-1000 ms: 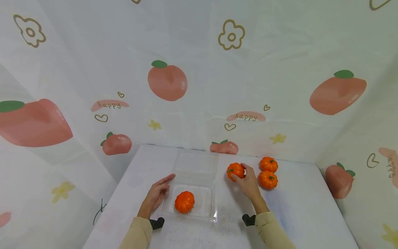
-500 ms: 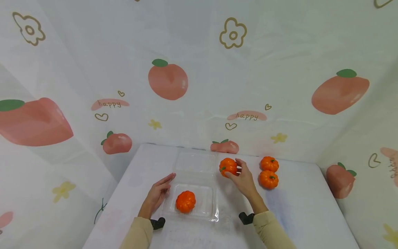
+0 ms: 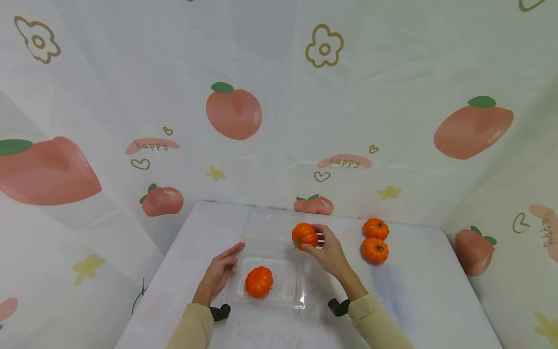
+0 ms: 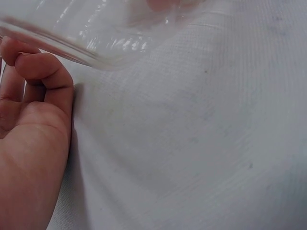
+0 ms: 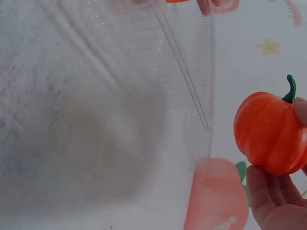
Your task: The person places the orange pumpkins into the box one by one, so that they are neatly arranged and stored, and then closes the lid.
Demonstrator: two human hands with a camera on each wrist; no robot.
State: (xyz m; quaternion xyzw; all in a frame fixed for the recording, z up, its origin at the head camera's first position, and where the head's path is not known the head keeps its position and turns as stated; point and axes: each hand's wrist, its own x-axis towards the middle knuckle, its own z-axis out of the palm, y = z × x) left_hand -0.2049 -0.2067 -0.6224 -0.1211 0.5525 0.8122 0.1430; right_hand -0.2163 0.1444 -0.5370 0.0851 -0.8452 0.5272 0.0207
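Between the thumb and fingers of my right hand (image 3: 331, 254) is a small orange pumpkin (image 3: 302, 235) with a green stem. It is held over the right side of the clear plastic clamshell box (image 3: 302, 303), near the hinge. In the right wrist view, the fingertips press the pumpkin (image 5: 268, 132) from below, while the thumb is beside its stem. Another pumpkin (image 3: 259, 282) sits in the box's near half, towards the left. My left hand (image 3: 220, 271) rests along the box's left edge, its index finger extended; in the left wrist view its other fingers bend loosely beside the rim.
Two more orange pumpkins (image 3: 375, 241) stand one behind the other at the right of the white-covered table (image 3: 427, 281). The box's lid (image 3: 272, 228) lies folded back towards the wall. A printed cloth (image 3: 279, 72) hangs around the table's back and sides.
My right hand has lifted the pumpkin and carried it left, from the table beside the box to over the box's right side. The left hand has stayed at the box's edge.
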